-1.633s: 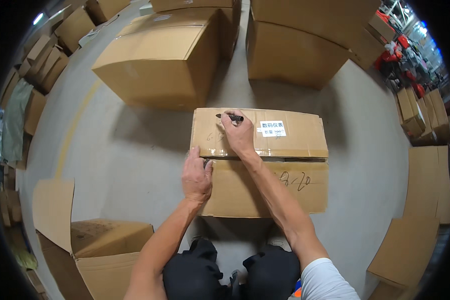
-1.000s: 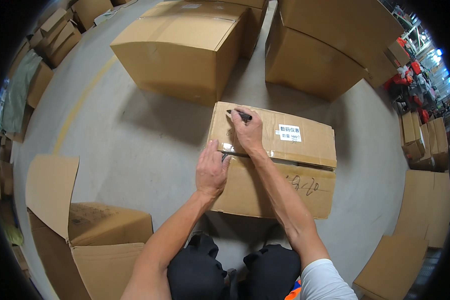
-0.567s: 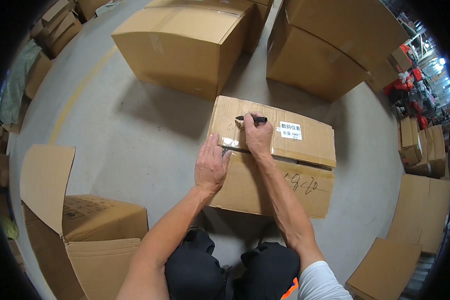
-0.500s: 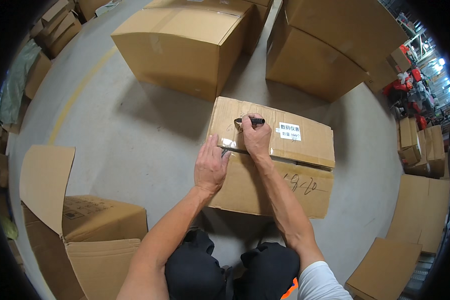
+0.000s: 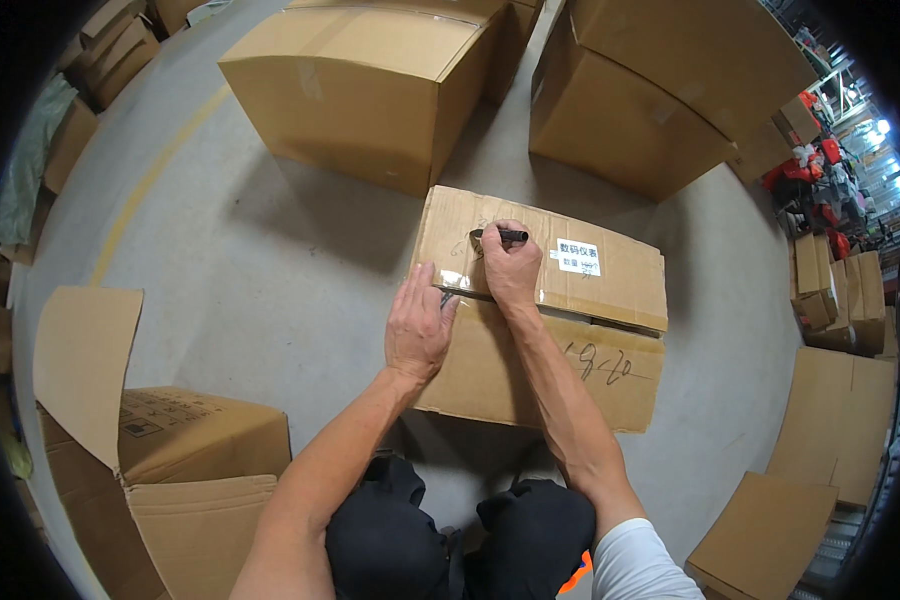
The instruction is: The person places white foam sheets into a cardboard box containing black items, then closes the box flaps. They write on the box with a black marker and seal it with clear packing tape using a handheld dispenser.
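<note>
A closed cardboard box [image 5: 610, 385] sits in front of me, with a narrow gap between its top flaps. My right hand [image 5: 512, 268] grips a black marker pen [image 5: 513, 236] over the far flap, its tip end at some dark pen marks on the cardboard. To the right of that hand, a white printed label [image 5: 579, 257] is stuck on the same flap. My left hand [image 5: 420, 322] rests on the box's left side by the gap, fingers stretched out. Something small and dark shows beside its thumb; I cannot make out what it is. Large handwriting runs along the near flap.
Large cartons [image 5: 340, 110] stand beyond the box, with tall stacked ones [image 5: 630, 125] to their right. An open-flapped carton [image 5: 205, 435] is at the lower left. Flat-topped cartons [image 5: 765, 535] line the right side. A yellow line [image 5: 155, 190] crosses the grey floor.
The whole view has shifted slightly, so the box appears a little higher. My right hand stays with the marker at nearly the same spot on the flap; my left hand keeps its place.
</note>
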Demonstrator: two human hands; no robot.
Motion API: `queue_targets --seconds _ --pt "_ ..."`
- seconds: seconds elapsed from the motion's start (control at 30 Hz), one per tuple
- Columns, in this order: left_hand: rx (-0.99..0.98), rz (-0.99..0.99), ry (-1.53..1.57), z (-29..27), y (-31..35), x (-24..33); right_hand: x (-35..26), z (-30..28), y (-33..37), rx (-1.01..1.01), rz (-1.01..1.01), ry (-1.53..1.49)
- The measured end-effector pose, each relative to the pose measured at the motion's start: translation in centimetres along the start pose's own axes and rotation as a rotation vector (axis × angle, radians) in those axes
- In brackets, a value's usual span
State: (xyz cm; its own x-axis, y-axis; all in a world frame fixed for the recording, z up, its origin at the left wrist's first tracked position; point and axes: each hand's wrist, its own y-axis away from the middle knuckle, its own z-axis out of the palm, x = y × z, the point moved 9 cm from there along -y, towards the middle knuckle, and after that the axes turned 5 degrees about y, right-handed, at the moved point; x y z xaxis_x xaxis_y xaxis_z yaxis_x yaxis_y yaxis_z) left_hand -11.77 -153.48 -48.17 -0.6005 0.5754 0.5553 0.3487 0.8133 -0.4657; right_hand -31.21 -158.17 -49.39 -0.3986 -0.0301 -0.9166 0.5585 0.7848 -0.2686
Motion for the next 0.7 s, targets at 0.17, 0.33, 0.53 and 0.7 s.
queue_targets --seconds 0.17,0.33,0.53,0.7 --pt "0.0 0.003 0.008 0.08 0.1 -0.15 0.03 -0.36 0.19 0.01 0.004 0.027" --pt "0.003 -0.015 0.014 -0.03 0.08 -0.01 -0.38 0.05 0.07 -0.001 -0.032 -0.002" --pt "0.001 -0.009 0.005 0.11 0.2 -0.25 0.14 0.19 -0.12 0.033 -0.046 0.015" --pt "-0.03 -0.013 0.02 0.65 0.21 -0.51 0.23 -0.23 0.29 -0.007 0.113 -0.162"
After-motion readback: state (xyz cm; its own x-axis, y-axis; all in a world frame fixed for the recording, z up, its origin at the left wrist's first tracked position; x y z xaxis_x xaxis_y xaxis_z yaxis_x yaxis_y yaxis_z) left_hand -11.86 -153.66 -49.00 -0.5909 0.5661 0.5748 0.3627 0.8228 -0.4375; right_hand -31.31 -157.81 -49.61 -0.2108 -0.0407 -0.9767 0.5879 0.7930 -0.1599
